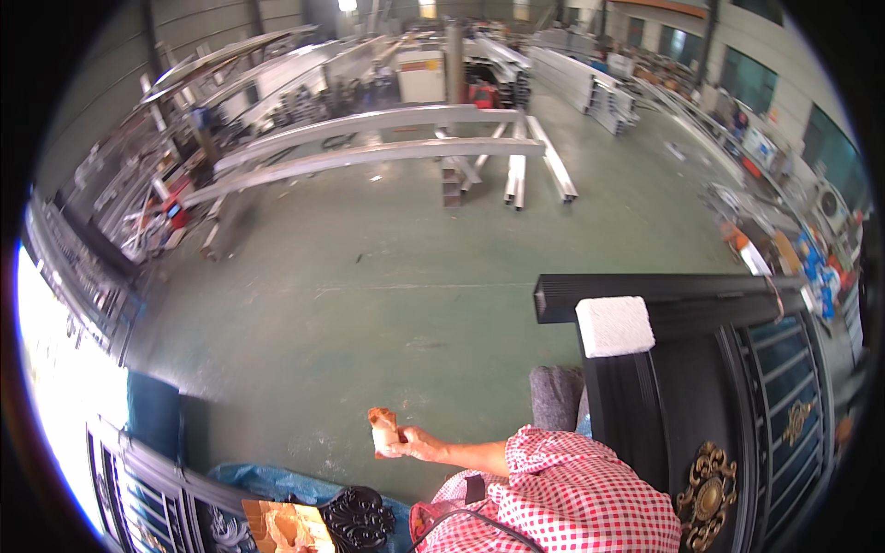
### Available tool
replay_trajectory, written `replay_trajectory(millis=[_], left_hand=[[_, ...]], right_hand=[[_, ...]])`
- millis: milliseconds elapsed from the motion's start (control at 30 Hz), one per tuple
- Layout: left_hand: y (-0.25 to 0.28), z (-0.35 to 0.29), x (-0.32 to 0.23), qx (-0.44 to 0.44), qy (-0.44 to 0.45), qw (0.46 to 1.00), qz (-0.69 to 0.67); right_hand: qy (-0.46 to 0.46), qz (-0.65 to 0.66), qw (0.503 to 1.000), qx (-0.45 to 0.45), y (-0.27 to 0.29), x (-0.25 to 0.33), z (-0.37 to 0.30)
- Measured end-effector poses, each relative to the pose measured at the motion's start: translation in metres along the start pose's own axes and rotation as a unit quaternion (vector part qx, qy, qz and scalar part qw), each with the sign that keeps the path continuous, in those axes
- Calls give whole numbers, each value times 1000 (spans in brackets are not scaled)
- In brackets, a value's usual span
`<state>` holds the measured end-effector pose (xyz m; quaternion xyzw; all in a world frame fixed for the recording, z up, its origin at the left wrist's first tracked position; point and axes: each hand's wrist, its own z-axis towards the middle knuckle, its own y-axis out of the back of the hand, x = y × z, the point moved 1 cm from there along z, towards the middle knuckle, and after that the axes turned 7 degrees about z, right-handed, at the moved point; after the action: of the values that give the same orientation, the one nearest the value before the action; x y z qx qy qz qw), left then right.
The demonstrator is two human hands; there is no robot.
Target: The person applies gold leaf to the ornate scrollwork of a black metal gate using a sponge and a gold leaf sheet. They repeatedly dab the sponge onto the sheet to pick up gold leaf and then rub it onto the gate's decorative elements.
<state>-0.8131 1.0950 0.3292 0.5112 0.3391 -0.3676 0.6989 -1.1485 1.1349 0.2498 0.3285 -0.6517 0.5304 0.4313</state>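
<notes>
My right hand (pixel 422 444) is closed around a small white wrapper with a browned, bread-like food piece (pixel 383 427) showing at its top. The forearm reaches leftward across my front from a red-and-white checked sleeve (pixel 553 453). What is inside the wrapper cannot be made out exactly. My left hand does not show. A dark cable (pixel 484 519) loops over the shirt at the lower edge.
At right, a white foam block (pixel 615 326) rests on black metal profiles beside a black panel with a gold ornament (pixel 708 495). Lower left are brown cardboard (pixel 286 527), a black scroll ornament (pixel 358 518) and blue sheeting (pixel 267 479). Long metal beams (pixel 369 158) lie ahead.
</notes>
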Motion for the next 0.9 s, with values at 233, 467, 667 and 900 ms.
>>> replay_trajectory(millis=[233,467,667,900], left_hand=[[-29,33,13,56,1,991,-120],[-52,56,27,92,-52,986,-128],[-87,60,10,108,-172,979,-23],[-141,53,-31,245,-137,955,-93]], right_hand=[[11,0,997,-71,24,11,-29],[24,18,993,-110,36,14,-40],[124,52,985,-106,37,21,-48],[132,37,973,-184,4,64,-81]])
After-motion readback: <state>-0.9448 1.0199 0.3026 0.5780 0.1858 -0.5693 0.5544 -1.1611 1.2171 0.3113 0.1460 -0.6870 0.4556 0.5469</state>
